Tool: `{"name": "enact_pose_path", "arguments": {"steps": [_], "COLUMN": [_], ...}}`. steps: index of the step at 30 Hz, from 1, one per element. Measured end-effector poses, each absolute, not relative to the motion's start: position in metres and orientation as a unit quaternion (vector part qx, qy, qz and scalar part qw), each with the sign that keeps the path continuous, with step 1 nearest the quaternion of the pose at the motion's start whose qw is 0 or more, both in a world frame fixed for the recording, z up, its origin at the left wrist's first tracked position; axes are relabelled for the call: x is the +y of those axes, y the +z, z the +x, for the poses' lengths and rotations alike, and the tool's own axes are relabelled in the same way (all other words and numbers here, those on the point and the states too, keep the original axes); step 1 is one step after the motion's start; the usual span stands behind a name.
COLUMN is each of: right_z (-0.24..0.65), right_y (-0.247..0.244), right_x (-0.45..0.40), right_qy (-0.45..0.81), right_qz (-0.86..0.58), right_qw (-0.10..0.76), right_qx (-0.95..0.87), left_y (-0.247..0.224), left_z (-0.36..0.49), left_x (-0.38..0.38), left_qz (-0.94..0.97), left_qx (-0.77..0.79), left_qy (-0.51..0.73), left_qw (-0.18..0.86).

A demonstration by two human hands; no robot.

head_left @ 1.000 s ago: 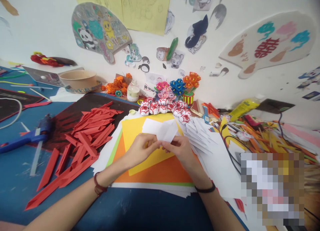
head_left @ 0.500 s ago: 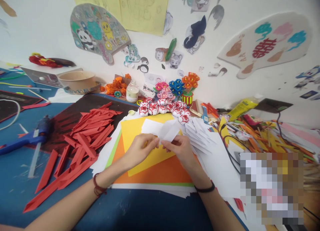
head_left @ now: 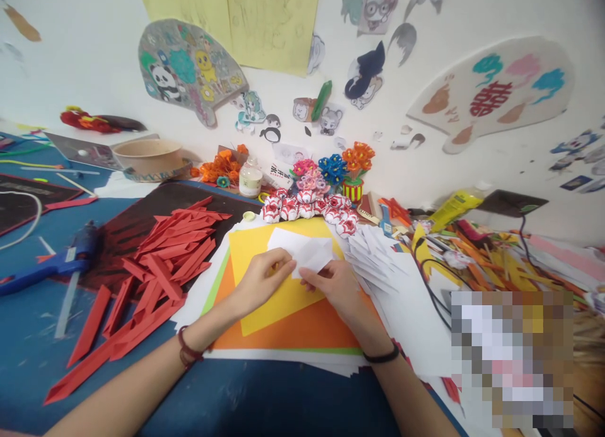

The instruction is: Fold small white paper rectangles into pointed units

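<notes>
A small piece of white paper (head_left: 307,251) is held between both hands above a yellow sheet (head_left: 265,304). My left hand (head_left: 267,276) pinches its lower left part between thumb and fingers. At the lower right edge, my right hand (head_left: 333,285) grips it the same way, with some fingers curled behind. Under the yellow sheet lies an orange sheet (head_left: 302,330), on top of green and white ones. To the right of my right hand, folded white paper strips (head_left: 373,257) lie in a loose pile.
Red folded paper strips (head_left: 174,254) heap on the left, beside a blue glue gun (head_left: 70,260). Red-and-white paper flowers (head_left: 307,205) line the back, near a small glass bottle (head_left: 250,177). Paper scraps and a yellow bottle (head_left: 456,207) crowd the right. A pixelated patch hides the lower right.
The white paper, earlier raised and bent with a fold showing at its right, now looks flatter. My right hand has shifted slightly left and down; the camera view has moved a little.
</notes>
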State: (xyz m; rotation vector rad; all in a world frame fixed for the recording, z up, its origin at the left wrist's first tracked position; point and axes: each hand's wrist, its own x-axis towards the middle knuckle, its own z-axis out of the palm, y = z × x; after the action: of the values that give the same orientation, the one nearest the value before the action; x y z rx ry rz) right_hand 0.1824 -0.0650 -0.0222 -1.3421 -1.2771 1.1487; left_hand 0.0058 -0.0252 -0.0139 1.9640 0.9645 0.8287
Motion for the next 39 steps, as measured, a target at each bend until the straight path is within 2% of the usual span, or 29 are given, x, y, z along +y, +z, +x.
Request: {"name": "enact_pose_path", "arguments": {"steps": [5, 11, 19, 26, 34, 39], "right_z": [0.196, 0.214, 0.218, 0.22, 0.217, 0.218], "right_y": [-0.021, -0.023, -0.028, -0.023, -0.03, -0.034], "right_x": [-0.06, -0.053, -0.052, -0.054, -0.053, -0.05], "right_qy": [0.474, 0.436, 0.456, 0.381, 0.201, 0.207], "right_qz": [-0.535, -0.543, -0.541, -0.555, -0.583, -0.577], "right_qw": [0.437, 0.469, 0.414, 0.396, 0.335, 0.325], "right_qx": [-0.546, -0.543, -0.572, -0.625, -0.712, -0.72], "left_y": [-0.017, -0.013, -0.019, -0.024, -0.034, -0.035], "left_z": [0.001, -0.014, -0.016, -0.015, -0.012, -0.013], "left_x": [-0.017, -0.002, 0.006, 0.009, 0.01, 0.01], "left_qz": [0.78, 0.797, 0.839, 0.874, 0.883, 0.877], "left_qx": [0.367, 0.337, 0.333, 0.331, 0.334, 0.337], "left_qy": [0.313, 0.266, 0.274, 0.254, 0.254, 0.248], "left_qw": [0.399, 0.425, 0.331, 0.247, 0.21, 0.236]}}
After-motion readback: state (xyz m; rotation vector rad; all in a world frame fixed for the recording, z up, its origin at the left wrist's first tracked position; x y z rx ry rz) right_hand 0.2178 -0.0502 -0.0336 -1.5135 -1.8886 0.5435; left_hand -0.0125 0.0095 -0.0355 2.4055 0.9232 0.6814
